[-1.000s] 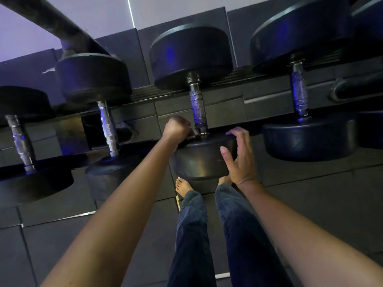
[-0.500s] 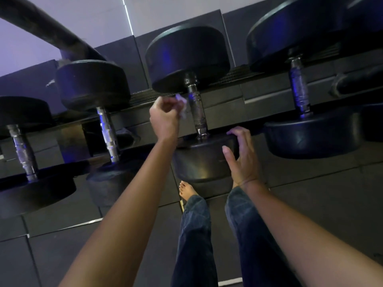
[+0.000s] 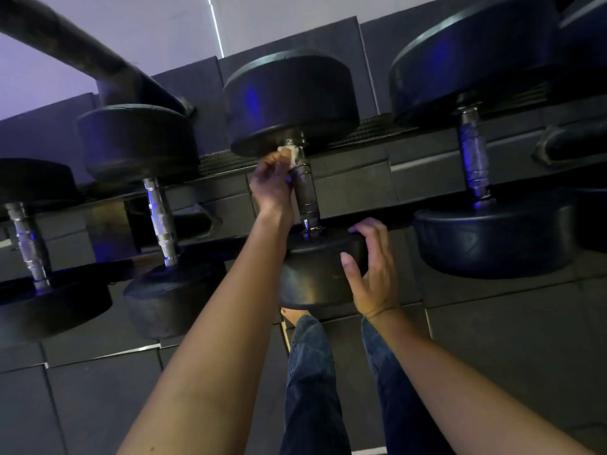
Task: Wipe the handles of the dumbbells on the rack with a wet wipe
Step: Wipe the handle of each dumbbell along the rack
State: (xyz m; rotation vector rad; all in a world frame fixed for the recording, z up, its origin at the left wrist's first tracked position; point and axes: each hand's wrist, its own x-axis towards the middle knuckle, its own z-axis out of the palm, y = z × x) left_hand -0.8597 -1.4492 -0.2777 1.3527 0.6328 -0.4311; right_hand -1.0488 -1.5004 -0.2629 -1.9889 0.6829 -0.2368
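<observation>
Dumbbell handle (image 3: 305,192) axis near-to-far | left hand (image 3: 272,183) pinches wipe (image 3: 289,154) | right hand (image 3: 374,280) grips head (image 3: 315,277)

Dumbbell heads (image 3: 292,103): matte black with blue-violet reflections. Handles (image 3: 305,195): silver metal with a fine knurled cross-hatch pattern and smooth bright collars. Wet wipe (image 3: 289,152): white; trousers (image 3: 312,372): dark blue mottled denim; floor tiles (image 3: 509,339): dark grey; wall (image 3: 147,27): pale lilac.
</observation>
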